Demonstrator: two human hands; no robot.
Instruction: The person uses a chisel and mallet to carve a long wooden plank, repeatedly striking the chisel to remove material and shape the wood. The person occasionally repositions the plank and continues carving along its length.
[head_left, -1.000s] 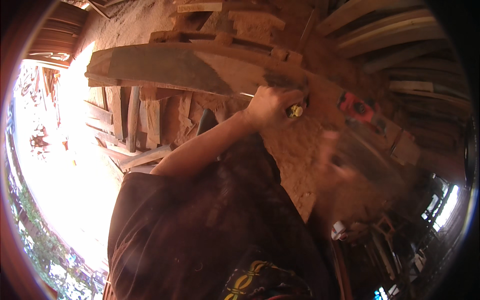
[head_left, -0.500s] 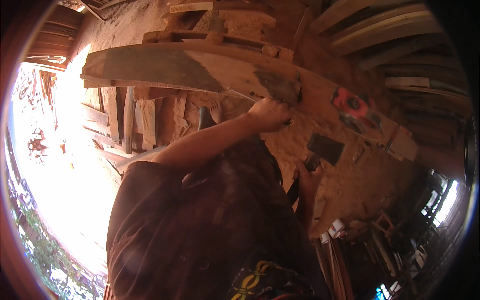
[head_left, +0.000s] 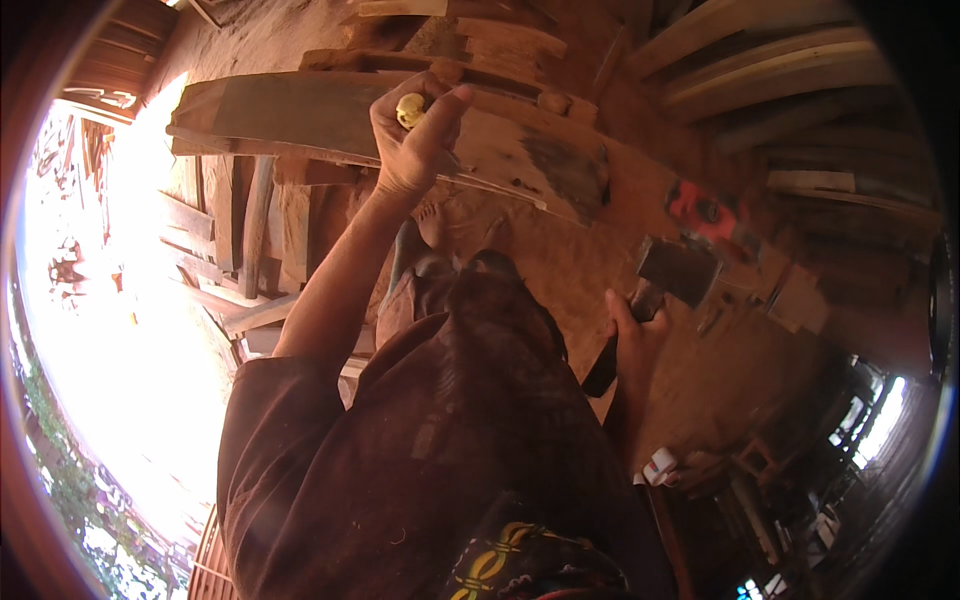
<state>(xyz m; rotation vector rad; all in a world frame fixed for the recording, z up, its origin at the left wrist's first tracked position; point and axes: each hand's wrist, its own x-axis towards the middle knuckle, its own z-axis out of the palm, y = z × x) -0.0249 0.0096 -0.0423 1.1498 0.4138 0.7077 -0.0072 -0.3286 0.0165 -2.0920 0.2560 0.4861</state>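
Observation:
My left hand (head_left: 408, 160) is raised over a long wooden plank (head_left: 290, 115), its fingers wrapped round a chisel (head_left: 410, 110). The pale yellow round end of the chisel's handle points up at me; its blade is mostly hidden by the hand. On the right, lower than the plank, my right hand (head_left: 640, 328) grips a mallet (head_left: 680, 271) by its handle, just below the dark blocky head. The plank has a dark grey stretch at its left and a dark patch toward its right end.
A red and black power tool (head_left: 708, 212) lies beyond the mallet, somewhat blurred. Stacked boards (head_left: 780, 60) fill the far right, and more timber pieces (head_left: 250, 220) lie below the plank's left part. My feet (head_left: 430, 225) stand on the sandy floor close to the plank.
My left hand has moved left and up along the plank and turned, so the chisel's handle end now faces me. My right hand and the mallet have shifted slightly right.

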